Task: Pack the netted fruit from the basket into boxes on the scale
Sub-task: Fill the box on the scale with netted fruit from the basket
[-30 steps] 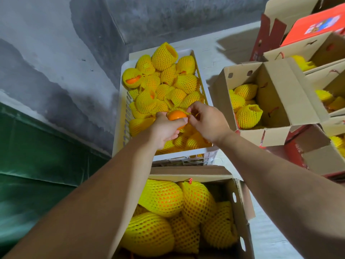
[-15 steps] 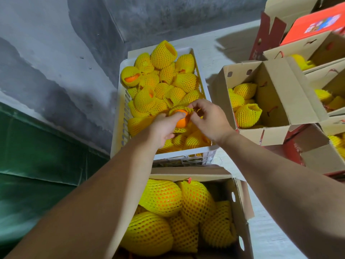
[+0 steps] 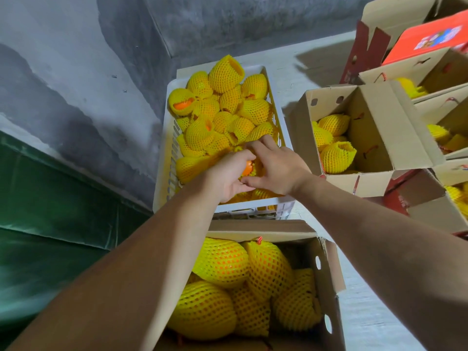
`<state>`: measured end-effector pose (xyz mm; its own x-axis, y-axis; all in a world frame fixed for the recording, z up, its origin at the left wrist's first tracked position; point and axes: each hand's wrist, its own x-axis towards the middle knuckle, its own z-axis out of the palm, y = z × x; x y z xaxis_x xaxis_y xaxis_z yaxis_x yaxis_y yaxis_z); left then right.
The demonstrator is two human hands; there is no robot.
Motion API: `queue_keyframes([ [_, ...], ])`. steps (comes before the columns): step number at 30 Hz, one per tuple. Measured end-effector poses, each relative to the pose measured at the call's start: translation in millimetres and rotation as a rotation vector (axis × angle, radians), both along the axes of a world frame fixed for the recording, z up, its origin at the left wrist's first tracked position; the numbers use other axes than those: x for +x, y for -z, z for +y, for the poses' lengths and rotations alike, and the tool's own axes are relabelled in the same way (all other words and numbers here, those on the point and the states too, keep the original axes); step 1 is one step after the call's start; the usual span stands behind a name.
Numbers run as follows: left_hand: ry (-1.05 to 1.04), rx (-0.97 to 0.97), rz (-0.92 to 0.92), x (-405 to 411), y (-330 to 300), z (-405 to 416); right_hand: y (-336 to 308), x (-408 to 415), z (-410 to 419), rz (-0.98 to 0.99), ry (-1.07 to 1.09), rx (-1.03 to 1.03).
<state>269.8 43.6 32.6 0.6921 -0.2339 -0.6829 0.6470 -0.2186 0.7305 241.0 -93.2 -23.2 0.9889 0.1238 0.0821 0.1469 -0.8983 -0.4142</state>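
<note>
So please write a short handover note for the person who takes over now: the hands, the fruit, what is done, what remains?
Left hand and right hand: both over the white basket, gripping one orange fruit whose net is partly off.
Near box: several netted fruit inside.
Box to the right: a few inside.
Left: the basket holds many netted fruit to pack.

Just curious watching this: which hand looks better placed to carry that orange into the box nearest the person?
Probably the left hand: it cups the orange, directly above the near box. The right hand only touches it.
</note>
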Motion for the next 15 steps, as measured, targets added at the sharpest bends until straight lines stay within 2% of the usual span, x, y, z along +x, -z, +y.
queue_keyframes([
  [5, -0.117, -0.052, -0.021, -11.8, -44.2, 14.0, -24.8, -6.6, 4.3, 0.059, 0.032, 0.415],
  [9, -0.02, -0.05, -0.202, -34.1, -81.5, 44.3, -61.4, -21.1, 23.0, -0.03, 0.089, 0.516],
  [10, 0.04, -0.025, -0.293, -43.1, -86.9, 54.8, -72.1, -27.3, 30.3, -0.04, 0.116, 0.57],
  [13, 0.262, 0.246, -0.74, -70.7, -87.9, 90.7, -105.0, -53.1, 54.8, -0.003, 0.173, 0.891],
  [15, 0.198, 0.269, -0.848, -95.2, -81.6, 114.8, -124.2, -76.7, 72.0, -0.005, 0.184, 0.994],
])
